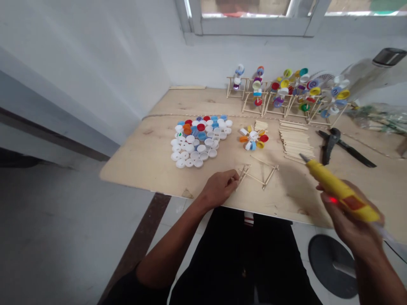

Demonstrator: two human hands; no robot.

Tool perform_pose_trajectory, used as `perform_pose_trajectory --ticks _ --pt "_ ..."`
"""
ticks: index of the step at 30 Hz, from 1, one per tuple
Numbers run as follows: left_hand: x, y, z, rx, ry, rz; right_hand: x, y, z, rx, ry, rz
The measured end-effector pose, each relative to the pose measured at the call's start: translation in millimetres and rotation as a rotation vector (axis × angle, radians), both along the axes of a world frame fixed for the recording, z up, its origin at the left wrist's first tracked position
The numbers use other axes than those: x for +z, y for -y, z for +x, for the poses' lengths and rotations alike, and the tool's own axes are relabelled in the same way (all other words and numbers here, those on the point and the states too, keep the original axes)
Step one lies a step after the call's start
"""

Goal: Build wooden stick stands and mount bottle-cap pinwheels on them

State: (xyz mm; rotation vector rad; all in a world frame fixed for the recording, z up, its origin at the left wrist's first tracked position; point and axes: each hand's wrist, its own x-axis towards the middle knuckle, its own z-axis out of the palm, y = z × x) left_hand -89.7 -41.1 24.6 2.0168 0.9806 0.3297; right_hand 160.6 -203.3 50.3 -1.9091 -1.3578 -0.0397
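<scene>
My left hand [221, 188] is closed at the table's near edge, its fingers pinching one end of a small wooden stick frame [271, 174] that lies on the tabletop. A yellow hot glue gun [337, 186] with a red light showing is gripped in my right hand [352, 224], raised over the right side. Its nozzle points left, toward a stack of wooden sticks [296, 140]. Beyond the frame lies a wheel of coloured bottle caps [253, 136], with a few short sticks [261, 125] behind it.
Many loose bottle caps [201, 148] cover the table's left middle. Several stick stands with cap wheels [282, 95] line the back by the wall. Black-handled pliers [332, 144] lie at right, near a clear bottle [365, 76] and a plastic bag [381, 116]. A twisted cord [190, 115] crosses the table.
</scene>
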Motion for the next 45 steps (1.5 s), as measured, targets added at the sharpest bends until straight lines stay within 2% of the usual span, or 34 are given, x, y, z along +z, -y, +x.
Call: perform_pose_trajectory --ticks 1,4,6,8,13,19,29,35,40,45 --pt "0.3 0 0 0.005 -0.002 -0.001 -9.8 1 11 0.03 0.047 -0.016" --pt "1.1 2 2 0.028 -0.004 0.004 -30.1 7 43 0.193 0.434 -0.055" --pt "1.4 3 3 0.045 -0.006 0.007 -36.1 10 60 0.203 0.613 -0.096" --pt "1.3 4 4 0.054 -0.009 0.007 -38.0 13 72 0.215 0.69 -0.159" --pt "-0.8 4 5 0.064 -0.019 0.013 -38.0 10 84 0.306 0.687 -0.269" --pt "-3.9 4 5 0.066 -0.015 0.017 -34.9 1 96 0.407 0.745 -0.242" --pt "-5.1 3 5 0.078 -0.021 0.009 -27.9 10 117 0.202 0.788 -0.357" --pt "-4.8 3 5 0.074 -0.012 0.01 -29.4 13 122 0.263 0.777 -0.377" --pt "-3.5 3 5 0.076 -0.009 0.01 -25.7 14 122 0.176 0.833 -0.407" --pt "-4.4 2 5 0.066 0.0 0.01 -27.3 14 124 0.241 0.717 -0.488"
